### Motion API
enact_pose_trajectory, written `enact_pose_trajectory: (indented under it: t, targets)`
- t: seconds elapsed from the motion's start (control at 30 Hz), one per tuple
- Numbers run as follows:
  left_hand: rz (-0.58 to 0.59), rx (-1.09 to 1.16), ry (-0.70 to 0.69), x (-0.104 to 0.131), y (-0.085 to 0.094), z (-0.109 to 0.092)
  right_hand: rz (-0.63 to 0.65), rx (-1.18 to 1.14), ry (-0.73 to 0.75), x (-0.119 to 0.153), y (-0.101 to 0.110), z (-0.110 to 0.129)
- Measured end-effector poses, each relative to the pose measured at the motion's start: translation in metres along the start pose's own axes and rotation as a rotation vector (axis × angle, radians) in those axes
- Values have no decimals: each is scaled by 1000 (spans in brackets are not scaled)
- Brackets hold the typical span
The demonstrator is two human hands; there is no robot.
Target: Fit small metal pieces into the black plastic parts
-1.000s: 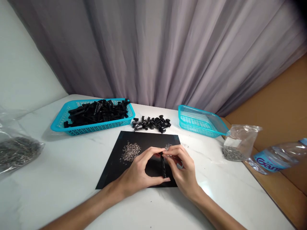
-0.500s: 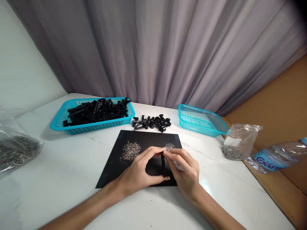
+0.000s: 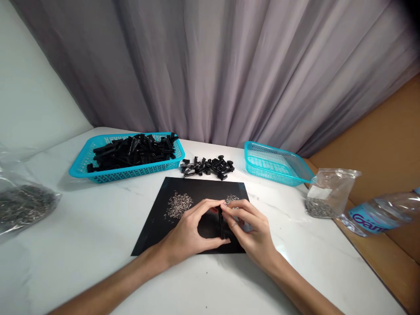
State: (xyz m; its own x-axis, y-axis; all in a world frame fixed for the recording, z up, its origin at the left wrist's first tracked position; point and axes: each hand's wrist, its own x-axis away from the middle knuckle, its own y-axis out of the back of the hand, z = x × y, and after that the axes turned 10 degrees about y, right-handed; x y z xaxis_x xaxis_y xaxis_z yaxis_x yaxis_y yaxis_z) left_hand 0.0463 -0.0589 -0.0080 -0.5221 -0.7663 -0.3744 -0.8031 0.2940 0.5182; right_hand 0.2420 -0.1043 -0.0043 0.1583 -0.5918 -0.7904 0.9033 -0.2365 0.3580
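Between the thumb and fingertips of my left hand [image 3: 188, 229] a narrow black plastic part [image 3: 221, 223] stands on end, above a black mat [image 3: 151, 227]. My right hand [image 3: 254, 225] is closed beside it, its fingertips touching the part's upper end and right side. A thin shiny sliver shows at the right fingers, too small to name. On the mat lie a larger pile of small metal pins [image 3: 180, 205] at the left and a smaller pile of metal pieces [image 3: 232, 200], partly hidden behind my right hand.
A blue basket [image 3: 127, 171] full of black plastic parts stands at the back left. Loose black parts [image 3: 210, 167] lie behind the mat. Another blue basket [image 3: 278, 175] is at the back right. Bags of metal pieces [image 3: 28, 203] [image 3: 320, 208] and a plastic bottle [image 3: 377, 214] sit at the sides.
Both hands and the black part have shifted very slightly left and up. My right fingers have moved a little against the part, and a shiny sliver now shows there.
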Motion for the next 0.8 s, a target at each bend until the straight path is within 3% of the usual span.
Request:
enact_pose_trajectory:
  t: [0.17,0.53,0.63,0.8]
  targets:
    - [25,46,67,-2,0,1,-29,-197,-311,-6,5,-1]
    - [51,65,80,-2,1,-2,-129,-417,-578,-10,3,-10]
    - [58,61,87,-2,1,-1,-112,-418,-586,-11,4,-12]
    - [68,61,118,-2,1,-1,-105,-138,-402,-14,18,-8]
